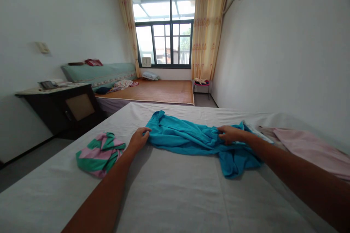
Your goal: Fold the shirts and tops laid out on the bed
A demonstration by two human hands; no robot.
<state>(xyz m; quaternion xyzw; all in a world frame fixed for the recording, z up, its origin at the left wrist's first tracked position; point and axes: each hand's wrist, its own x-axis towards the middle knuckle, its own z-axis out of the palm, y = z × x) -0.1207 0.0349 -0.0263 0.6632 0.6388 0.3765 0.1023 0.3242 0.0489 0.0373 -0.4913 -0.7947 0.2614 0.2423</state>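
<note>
A crumpled teal garment (188, 138) lies across the middle of a bed covered with a white sheet (175, 196). My left hand (139, 139) pinches the garment's left end, fingers closed on the cloth. My right hand (229, 134) grips a bunch of the same teal cloth near its right side, with part of the garment hanging down toward me below it. Both arms reach forward over the sheet.
A folded green-and-pink striped cloth (100, 154) sits on the sheet to the left. Pale pink fabric (308, 149) lies at the right edge by the wall. A dark side table (64, 107), a second bed with a mat (155, 91) and a window (164, 25) stand beyond.
</note>
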